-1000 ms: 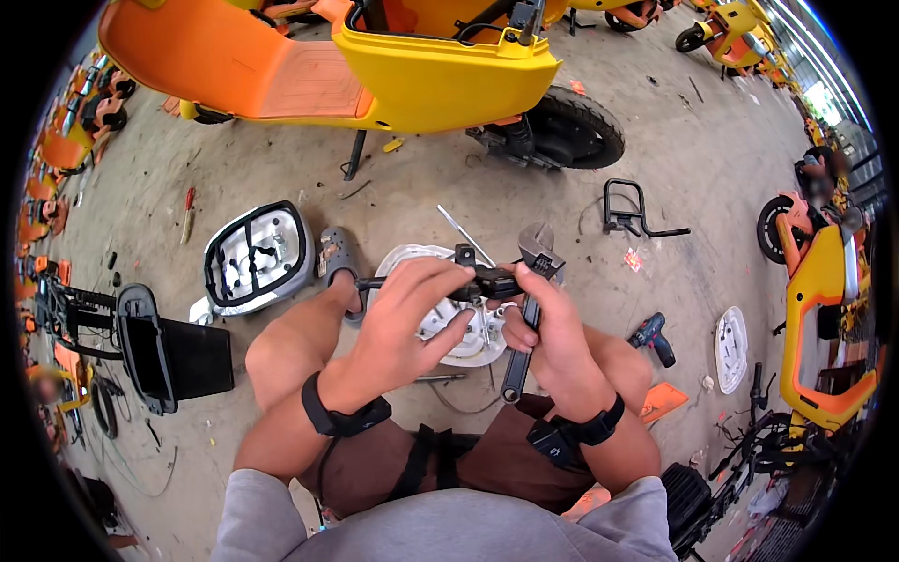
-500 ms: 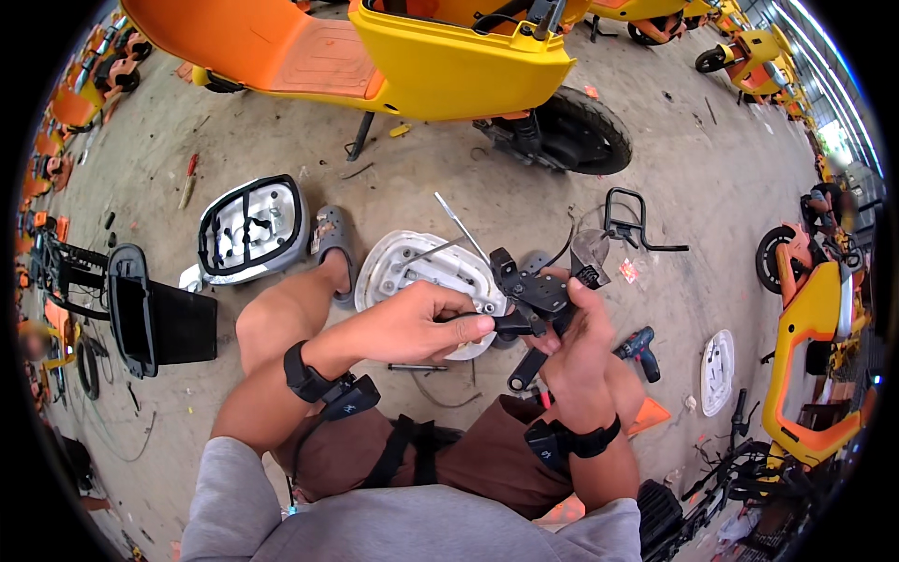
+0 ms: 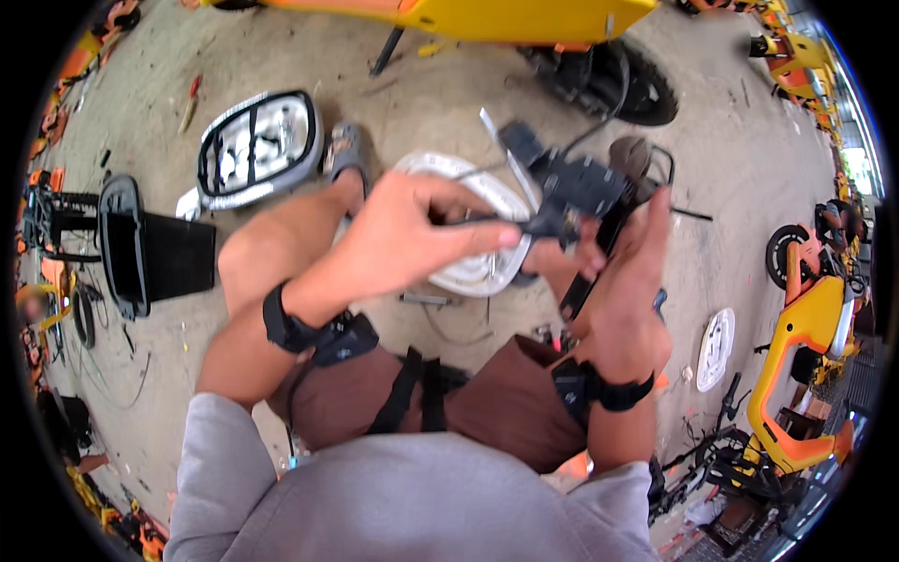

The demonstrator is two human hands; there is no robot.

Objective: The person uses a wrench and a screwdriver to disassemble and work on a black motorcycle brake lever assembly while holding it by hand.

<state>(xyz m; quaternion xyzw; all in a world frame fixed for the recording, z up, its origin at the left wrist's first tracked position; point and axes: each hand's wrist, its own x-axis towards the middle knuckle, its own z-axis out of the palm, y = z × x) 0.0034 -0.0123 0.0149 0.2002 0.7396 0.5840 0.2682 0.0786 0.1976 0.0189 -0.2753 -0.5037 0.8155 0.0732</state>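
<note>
Tapered black bin (image 3: 178,255), smooth, at left; black-rimmed white shell (image 3: 272,140) beyond. Left hand (image 3: 389,234) partly hides rounded white panel (image 3: 487,273), fingers pinching black jointed part (image 3: 579,183), centre-right, blurred. Right hand (image 3: 629,281): fingers curled round dark wrench (image 3: 580,293). Right: yellow-orange scooter frame (image 3: 773,370).

We can read no words or numbers. We see small pale marks on the black left-wrist module (image 3: 345,341) and black right-wrist module (image 3: 569,386), and light specks on the black assembly (image 3: 582,187), all too blurred to decipher.
</note>
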